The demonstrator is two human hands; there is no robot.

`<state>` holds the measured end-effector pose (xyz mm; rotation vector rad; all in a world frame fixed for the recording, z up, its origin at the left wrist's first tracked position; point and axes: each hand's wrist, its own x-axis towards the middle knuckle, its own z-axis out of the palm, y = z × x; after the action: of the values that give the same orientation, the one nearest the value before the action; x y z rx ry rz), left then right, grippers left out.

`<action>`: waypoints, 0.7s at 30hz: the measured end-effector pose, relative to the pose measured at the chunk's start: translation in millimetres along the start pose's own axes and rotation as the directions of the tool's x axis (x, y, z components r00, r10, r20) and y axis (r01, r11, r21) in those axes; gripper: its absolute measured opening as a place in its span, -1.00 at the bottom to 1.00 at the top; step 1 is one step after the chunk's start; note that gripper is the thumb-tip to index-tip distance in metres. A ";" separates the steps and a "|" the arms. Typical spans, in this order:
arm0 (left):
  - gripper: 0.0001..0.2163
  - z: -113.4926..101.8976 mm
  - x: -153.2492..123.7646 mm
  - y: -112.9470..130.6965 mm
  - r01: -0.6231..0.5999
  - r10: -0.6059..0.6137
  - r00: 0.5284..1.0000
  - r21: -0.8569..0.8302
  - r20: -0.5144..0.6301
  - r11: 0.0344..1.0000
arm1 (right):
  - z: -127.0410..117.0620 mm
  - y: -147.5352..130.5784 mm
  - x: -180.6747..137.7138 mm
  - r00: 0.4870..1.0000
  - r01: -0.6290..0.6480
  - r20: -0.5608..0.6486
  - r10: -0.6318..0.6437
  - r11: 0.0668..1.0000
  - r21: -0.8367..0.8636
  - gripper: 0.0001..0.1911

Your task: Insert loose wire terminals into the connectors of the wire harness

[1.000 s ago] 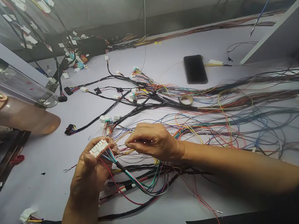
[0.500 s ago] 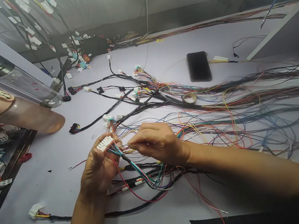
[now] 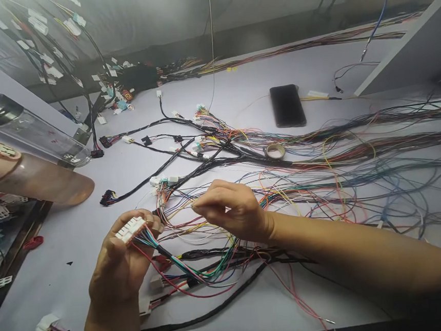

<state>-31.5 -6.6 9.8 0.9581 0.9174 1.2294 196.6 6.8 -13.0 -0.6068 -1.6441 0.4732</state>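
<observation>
Left hand (image 3: 123,261) closed on white multi-slot connector (image 3: 130,229) trailing red, green and blue wires (image 3: 183,272), right hand (image 3: 228,208) pinched on thin wire (image 3: 178,209), near the counter's (image 3: 256,311) front edge.

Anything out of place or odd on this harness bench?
Nothing looks damaged or spilled. The left hand holds a white connector; the right hand pinches a thin wire. A phone and tape roll lie among loose wires.

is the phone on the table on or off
Off, as far as shows: the flat black phone lies on the white table with a dark screen.
</observation>
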 end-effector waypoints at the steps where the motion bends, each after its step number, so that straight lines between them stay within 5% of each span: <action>1: -0.53 -0.7 0.8 1.3 -0.025 0.025 0.999 -0.003 -0.023 1.000 | -0.4 1.0 0.2 0.999 -0.047 -0.023 0.048 0.998 0.031 -0.93; 8: -0.51 -1.2 2.1 0.7 -0.058 0.057 0.997 -0.016 -0.059 0.998 | -2.1 5.4 2.2 0.948 -0.279 -0.116 0.296 0.950 0.138 -0.94; 21: -0.51 -0.4 2.4 0.2 -0.082 0.080 0.992 -0.013 -0.100 0.997 | -1.3 5.9 0.7 0.926 -0.346 -0.099 0.365 0.923 0.169 -0.92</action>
<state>-31.6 -4.2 9.7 0.9351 0.9526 1.3620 198.5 11.8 -15.8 -0.8129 -1.3639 0.7990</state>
